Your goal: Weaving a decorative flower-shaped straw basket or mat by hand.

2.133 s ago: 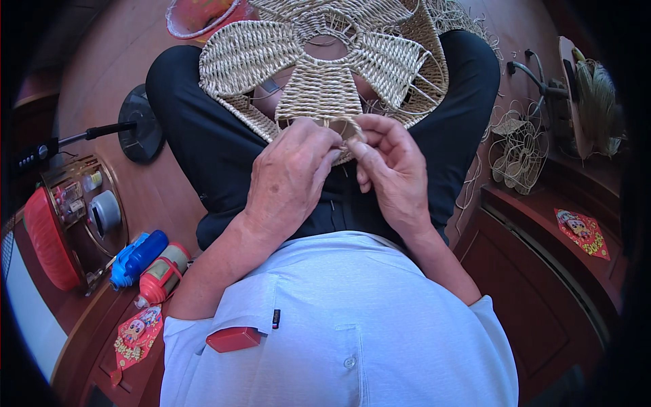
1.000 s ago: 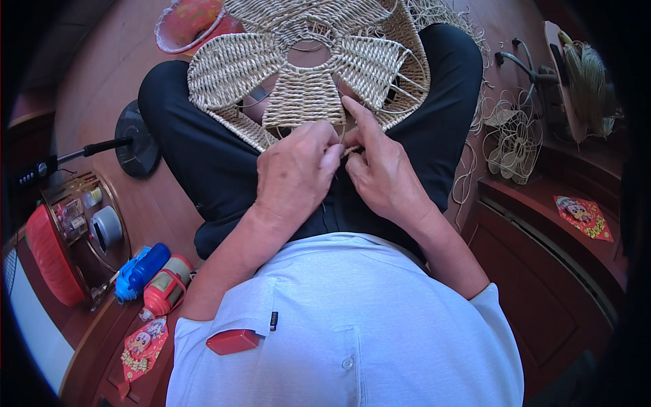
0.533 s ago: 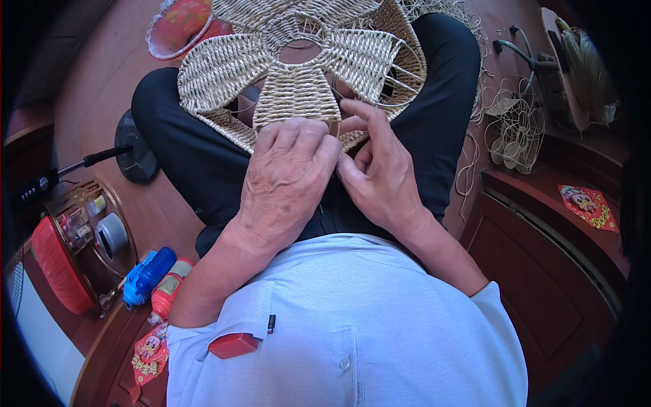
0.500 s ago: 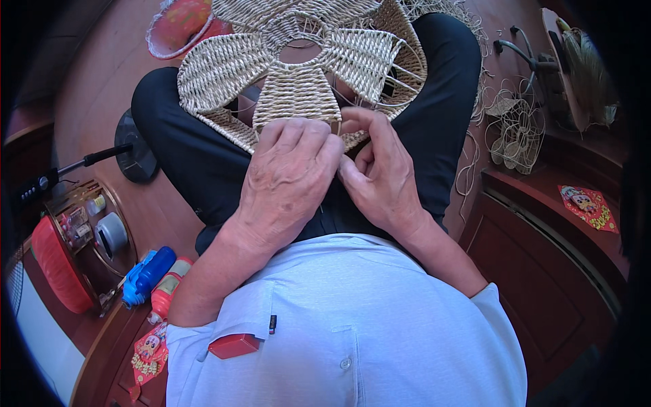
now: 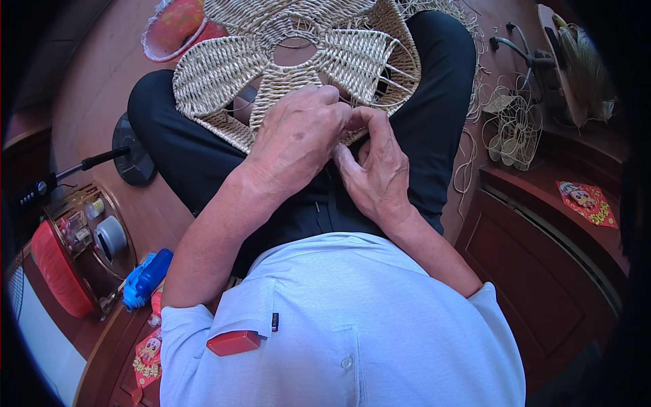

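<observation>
A woven straw piece (image 5: 220, 71) with broad petals around a round hole rests across my thighs. Thin bare frame wires show at its right side, next to the right petal (image 5: 352, 64). My left hand (image 5: 295, 132) lies over the near petal (image 5: 286, 83), its fingers closed by that petal's right edge and their tips hidden. Close against it is my right hand (image 5: 376, 163), fingers bent and the index finger reaching to the left fingertips. Whatever the two hands pinch between them is too hidden to make out.
Loose straw cord (image 5: 468, 159) trails on the floor to the right, near a wire frame (image 5: 512, 129). A red bowl-shaped thing (image 5: 178, 30) is at the far left. Blue bottle (image 5: 147, 278) and round-based stand (image 5: 135, 146) are on the left; a wooden cabinet (image 5: 536, 271) is on the right.
My left hand has moved up and slightly right over the near petal, covering more of its edge. My right hand stays close, its index finger now against the left hand.
</observation>
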{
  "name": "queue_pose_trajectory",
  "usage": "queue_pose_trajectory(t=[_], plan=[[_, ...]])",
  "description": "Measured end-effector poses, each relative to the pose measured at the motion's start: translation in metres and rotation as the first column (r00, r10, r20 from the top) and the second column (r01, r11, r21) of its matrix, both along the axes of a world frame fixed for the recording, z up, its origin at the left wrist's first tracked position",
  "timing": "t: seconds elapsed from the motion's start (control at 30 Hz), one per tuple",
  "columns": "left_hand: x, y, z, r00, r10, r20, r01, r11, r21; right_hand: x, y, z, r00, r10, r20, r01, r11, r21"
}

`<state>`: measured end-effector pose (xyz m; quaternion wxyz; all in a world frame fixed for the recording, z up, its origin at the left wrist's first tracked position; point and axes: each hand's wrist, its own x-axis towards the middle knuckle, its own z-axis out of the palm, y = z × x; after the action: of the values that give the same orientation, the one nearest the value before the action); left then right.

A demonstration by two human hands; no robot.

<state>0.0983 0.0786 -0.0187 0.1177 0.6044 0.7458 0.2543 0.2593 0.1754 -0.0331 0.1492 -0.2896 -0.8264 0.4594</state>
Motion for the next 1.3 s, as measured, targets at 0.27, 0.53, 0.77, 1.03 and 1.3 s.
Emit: queue_pose_trajectory(t=[0.27, 0.53, 0.77, 1.03, 1.3], plan=[[0.007, -0.013, 0.001, 0.985, 0.116, 0.129, -0.123, 0.991, 0.054, -0.003, 0.000, -0.002, 0.998, -0.036, 0.051, 0.040, 0.997, -0.072], [0.019, -0.046, 0.005, 0.858, 0.378, 0.348, -0.433, 0.896, 0.094, 0.001, 0.001, -0.005, 0.997, 0.006, -0.071, -0.004, 1.000, 0.021], [0.031, -0.047, -0.012, 0.914, 0.308, 0.264, -0.346, 0.932, 0.107, 0.000, 0.003, -0.002, 0.998, 0.061, 0.007, -0.061, 0.998, 0.027], [0.032, -0.041, -0.003, 0.988, 0.125, -0.087, -0.130, 0.989, -0.063, -0.001, 0.006, 0.002, 0.992, 0.103, 0.067, -0.101, 0.994, -0.045], [0.030, -0.041, -0.007, 0.994, 0.093, 0.048, -0.099, 0.984, 0.147, -0.002, 0.007, 0.002, 0.992, 0.114, 0.060, -0.113, 0.993, -0.017]])
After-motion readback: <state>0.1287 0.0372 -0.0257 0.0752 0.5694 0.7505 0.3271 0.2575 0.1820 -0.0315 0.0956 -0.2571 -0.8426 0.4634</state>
